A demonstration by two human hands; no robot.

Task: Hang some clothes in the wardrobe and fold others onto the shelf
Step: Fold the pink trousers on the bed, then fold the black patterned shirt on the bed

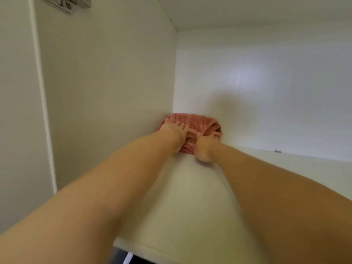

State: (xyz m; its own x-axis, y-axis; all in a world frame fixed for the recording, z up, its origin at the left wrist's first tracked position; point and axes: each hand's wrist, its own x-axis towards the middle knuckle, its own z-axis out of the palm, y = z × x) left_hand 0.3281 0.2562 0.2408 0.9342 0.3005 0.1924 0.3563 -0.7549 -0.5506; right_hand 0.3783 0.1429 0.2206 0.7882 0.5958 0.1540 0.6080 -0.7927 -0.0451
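Head view. A folded salmon-pink plush garment [192,128] sits at 12 o'clock from the person, pushed into the far corner of the white laminate wardrobe shelf [190,197], where the cream side panel [104,92] meets the white back panel [266,92]. Both hands are on it and close together. The left hand [176,133] lies over its 9 o'clock side with fingers spread on top. The right hand [204,147] meets its 5 o'clock edge, fingertips sunk in the folds (whether they pinch or merely push cannot be told). Likely hazards: pulling the hands away while cloth clings to the fingers could drag the front layers open. Further shoving against the panels could bunch the bundle, since the pile is soft and springy. The garment reads as a compact, rounded wad with ribbed velvety texture, creased at its front and touching the side panel. A metal hinge [68,3] shows at 11 o'clock of the frame.
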